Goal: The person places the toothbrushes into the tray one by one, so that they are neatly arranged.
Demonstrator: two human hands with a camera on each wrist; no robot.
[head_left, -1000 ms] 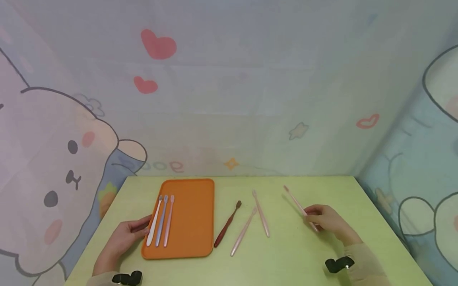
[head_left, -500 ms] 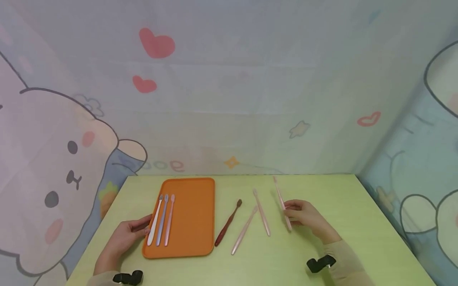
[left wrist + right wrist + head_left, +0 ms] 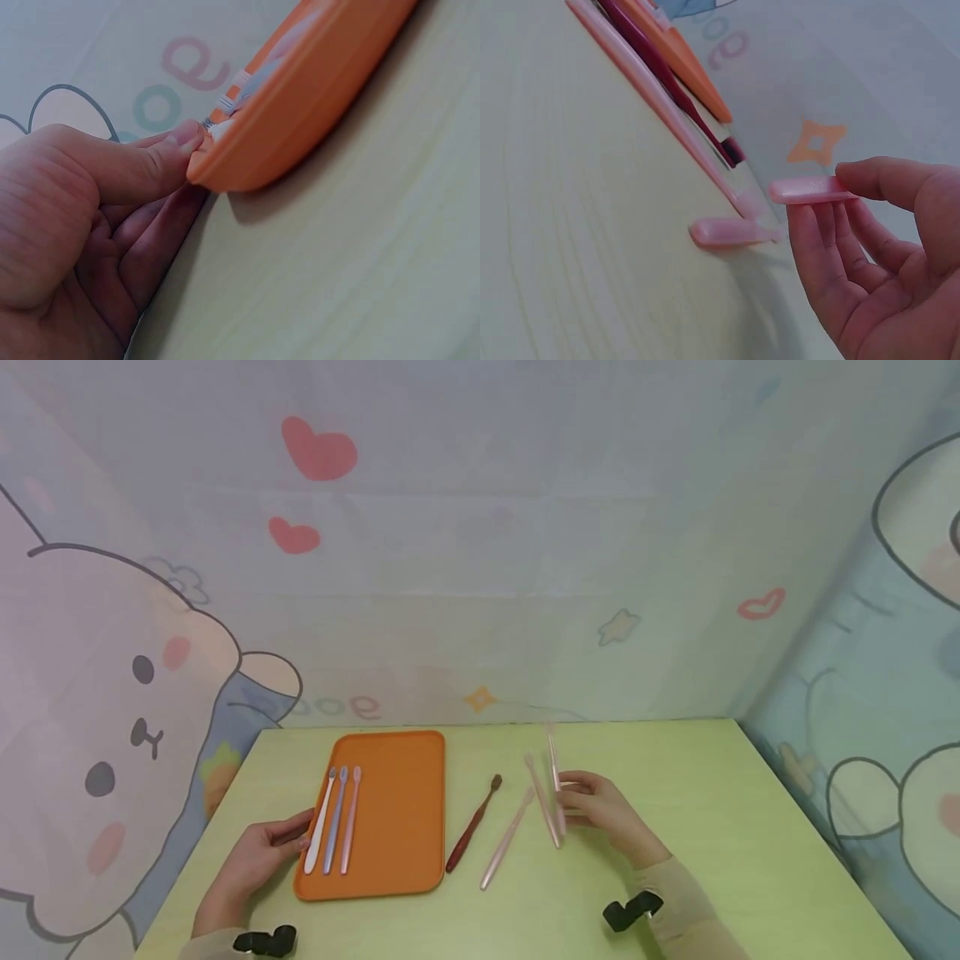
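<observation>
My right hand (image 3: 607,814) pinches a pink toothbrush (image 3: 554,764) by its handle, bristle head pointing away. In the right wrist view, thumb and fingers hold the handle end (image 3: 802,190) above the table. Just left of it lies another pink toothbrush (image 3: 543,802), with a third pink toothbrush (image 3: 504,847) and a dark red toothbrush (image 3: 472,827) further left. My left hand (image 3: 251,864) grips the left rim of an orange tray (image 3: 401,818), thumb on top, as the left wrist view shows. On the tray, side by side, lie a white toothbrush (image 3: 318,831), a blue one and a pink one.
The pale yellow-green table (image 3: 675,760) ends at a printed cloth backdrop (image 3: 480,543) with hearts and cartoon animals. The tray occupies the table's left part, and the loose toothbrushes lie between it and my right hand. Black wrist cameras (image 3: 633,910) sit on both sleeves.
My right hand has moved left with the pink toothbrush, which has turned more upright in the head view and now overlaps the nearest loose one. My left hand stays at the tray.
</observation>
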